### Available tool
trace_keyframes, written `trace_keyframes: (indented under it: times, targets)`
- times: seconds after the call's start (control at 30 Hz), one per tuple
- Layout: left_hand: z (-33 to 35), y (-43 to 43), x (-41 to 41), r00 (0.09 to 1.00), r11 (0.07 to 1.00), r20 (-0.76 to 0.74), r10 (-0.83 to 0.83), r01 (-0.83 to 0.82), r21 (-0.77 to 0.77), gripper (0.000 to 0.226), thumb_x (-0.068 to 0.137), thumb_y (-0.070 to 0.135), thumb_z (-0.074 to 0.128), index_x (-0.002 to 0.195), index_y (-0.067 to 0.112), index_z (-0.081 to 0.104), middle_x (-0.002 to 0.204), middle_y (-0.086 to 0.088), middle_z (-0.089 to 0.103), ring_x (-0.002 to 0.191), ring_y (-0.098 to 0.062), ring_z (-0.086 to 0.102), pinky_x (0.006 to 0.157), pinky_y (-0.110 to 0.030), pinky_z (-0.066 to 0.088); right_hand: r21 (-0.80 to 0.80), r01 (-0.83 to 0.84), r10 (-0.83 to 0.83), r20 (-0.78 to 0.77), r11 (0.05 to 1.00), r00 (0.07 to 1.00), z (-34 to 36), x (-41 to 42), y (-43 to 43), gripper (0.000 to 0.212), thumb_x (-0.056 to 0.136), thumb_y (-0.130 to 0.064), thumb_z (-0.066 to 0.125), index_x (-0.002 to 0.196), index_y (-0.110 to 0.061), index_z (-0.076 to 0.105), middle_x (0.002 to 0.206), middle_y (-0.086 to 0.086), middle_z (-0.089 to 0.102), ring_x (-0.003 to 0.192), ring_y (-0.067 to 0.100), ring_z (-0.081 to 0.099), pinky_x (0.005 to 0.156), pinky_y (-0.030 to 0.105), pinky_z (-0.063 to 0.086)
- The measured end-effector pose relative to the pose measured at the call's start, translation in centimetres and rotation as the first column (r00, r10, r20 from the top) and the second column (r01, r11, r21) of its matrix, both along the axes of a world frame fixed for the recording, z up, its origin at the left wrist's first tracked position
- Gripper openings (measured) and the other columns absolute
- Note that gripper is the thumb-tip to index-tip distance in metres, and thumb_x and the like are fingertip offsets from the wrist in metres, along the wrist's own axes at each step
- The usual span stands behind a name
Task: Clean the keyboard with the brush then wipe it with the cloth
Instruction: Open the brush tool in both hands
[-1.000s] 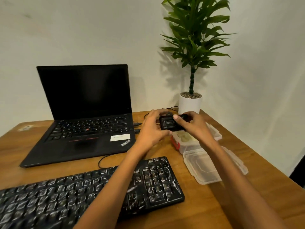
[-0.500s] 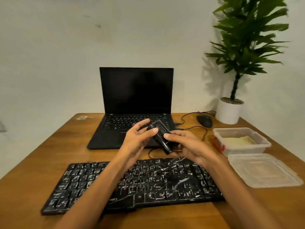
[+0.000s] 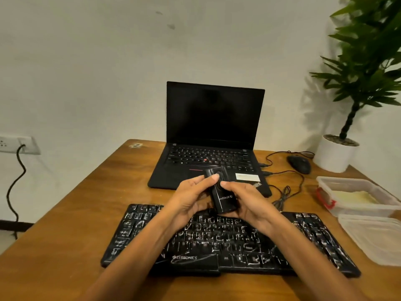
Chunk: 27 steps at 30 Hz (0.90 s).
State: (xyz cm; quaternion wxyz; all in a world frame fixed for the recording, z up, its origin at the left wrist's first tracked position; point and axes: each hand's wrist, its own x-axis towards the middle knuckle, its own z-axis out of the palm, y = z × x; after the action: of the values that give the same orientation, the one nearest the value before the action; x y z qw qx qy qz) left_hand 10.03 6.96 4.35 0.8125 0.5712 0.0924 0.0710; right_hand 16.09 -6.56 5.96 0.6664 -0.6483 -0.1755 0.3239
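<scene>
The black case (image 3: 223, 200) is held above the 12 o'clock edge of the keyboard (image 3: 217, 242), which lies on the table (image 3: 65, 235). It is pinched by the left hand (image 3: 191, 198) with the thumb on top, and gripped by the right hand (image 3: 247, 198) at 3 o'clock. It is less slanted than half a second ago.

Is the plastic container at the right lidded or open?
Open: the container shows pale contents from above, and its clear lid lies flat on the table beside it, nearer the camera.
</scene>
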Motion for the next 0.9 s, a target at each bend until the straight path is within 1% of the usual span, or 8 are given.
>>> trace_keyframes:
  times: [0.1, 0.2, 0.27, 0.4, 0.47, 0.57, 0.73, 0.9]
  targets:
    - [-0.2, -0.1, -0.1, 1.000, 1.000, -0.004, -0.017, 0.017, 0.001, 0.038, 0.073, 0.028, 0.070, 0.103, 0.005, 0.068, 0.098, -0.015, 0.068, 0.091, -0.025, 0.061, 0.092, -0.045, 0.047, -0.016, 0.028, -0.027, 0.032, 0.999, 0.999, -0.3, -0.3, 0.1, 0.035, 0.087, -0.034, 0.057, 0.106, -0.005, 0.064, 0.099, 0.020, 0.068, 0.083, 0.026, 0.067, 0.075, 0.039, 0.056]
    - [0.0, -0.3, -0.2, 0.999, 0.999, 0.019, -0.040, 0.040, 0.008, 0.038, 0.074, 0.028, 0.070, 0.105, 0.006, 0.068, 0.092, -0.013, 0.069, 0.076, -0.020, 0.062, 0.069, -0.029, 0.055, 0.029, 0.052, -0.053, 0.006, 0.998, 0.999, -0.2, -0.7, 0.2, 0.040, 0.085, -0.039, 0.058, 0.104, -0.004, 0.062, 0.086, 0.018, 0.067, 0.067, 0.023, 0.066, 0.064, 0.033, 0.058]
    - [0.2, -0.5, -0.3, 0.999, 0.999, 0.022, -0.036, 0.036, 0.011, 0.036, 0.076, 0.027, 0.069, 0.105, 0.006, 0.068, 0.091, -0.011, 0.069, 0.071, -0.015, 0.064, 0.067, -0.026, 0.055, 0.050, 0.068, -0.067, -0.017, 0.996, 0.998, -0.1, -0.9, 0.2, 0.044, 0.084, -0.041, 0.058, 0.105, -0.002, 0.060, 0.086, 0.018, 0.066, 0.065, 0.023, 0.066, 0.059, 0.031, 0.058]
    - [0.3, -0.8, -0.3, 0.999, 1.000, 0.043, -0.008, 0.008, 0.014, 0.032, 0.080, 0.024, 0.067, 0.106, 0.007, 0.067, 0.091, -0.008, 0.070, 0.075, -0.012, 0.067, 0.066, -0.023, 0.053, 0.073, 0.059, -0.053, -0.071, 0.996, 0.996, 0.2, -0.8, 0.0, 0.047, 0.083, -0.040, 0.060, 0.110, -0.001, 0.057, 0.087, 0.019, 0.066, 0.064, 0.023, 0.066, 0.056, 0.030, 0.057]
    - [0.4, -0.8, -0.3, 0.999, 1.000, 0.047, 0.012, -0.013, 0.017, 0.031, 0.078, 0.022, 0.067, 0.105, 0.007, 0.067, 0.089, -0.007, 0.071, 0.081, -0.013, 0.067, 0.069, -0.024, 0.054, 0.096, 0.055, -0.047, -0.090, 0.994, 0.995, 0.4, -0.7, -0.2, 0.050, 0.081, -0.037, 0.063, 0.112, 0.001, 0.056, 0.086, 0.018, 0.066, 0.064, 0.023, 0.066, 0.055, 0.029, 0.056]
    - [0.7, -0.2, -0.3, 0.997, 0.997, 0.027, 0.073, -0.072, -0.021, 0.030, 0.068, 0.022, 0.071, 0.096, 0.012, 0.069, 0.090, -0.006, 0.072, 0.089, -0.014, 0.066, 0.085, -0.029, 0.052, 0.152, 0.074, -0.058, -0.105, 0.986, 0.993, 0.7, -0.4, -0.8, 0.049, 0.078, -0.027, 0.067, 0.112, 0.005, 0.054, 0.082, 0.016, 0.068, 0.065, 0.022, 0.066, 0.054, 0.025, 0.056]
    - [1.3, 1.1, -0.5, 0.994, 0.983, -0.020, 0.108, -0.110, -0.147, 0.031, 0.061, 0.020, 0.073, 0.089, 0.010, 0.068, 0.093, -0.009, 0.071, 0.092, -0.018, 0.065, 0.084, -0.028, 0.053, 0.286, 0.229, -0.162, -0.237, 0.930, 0.958, 1.3, 0.2, -1.3, 0.029, 0.065, -0.011, 0.070, 0.090, -0.001, 0.063, 0.088, 0.014, 0.068, 0.078, 0.021, 0.066, 0.057, 0.019, 0.056]
    - [1.5, 1.2, -1.9, 0.997, 0.997, -0.009, 0.080, -0.080, 0.009, 0.031, 0.065, 0.021, 0.074, 0.095, 0.015, 0.070, 0.097, -0.004, 0.072, 0.092, -0.013, 0.067, 0.091, -0.029, 0.050, 0.390, 0.299, -0.143, -0.382, 0.871, 0.913, 1.5, -0.3, 0.4, 0.024, 0.063, -0.012, 0.071, 0.086, -0.008, 0.064, 0.087, 0.006, 0.067, 0.079, 0.013, 0.060, 0.058, 0.015, 0.051]
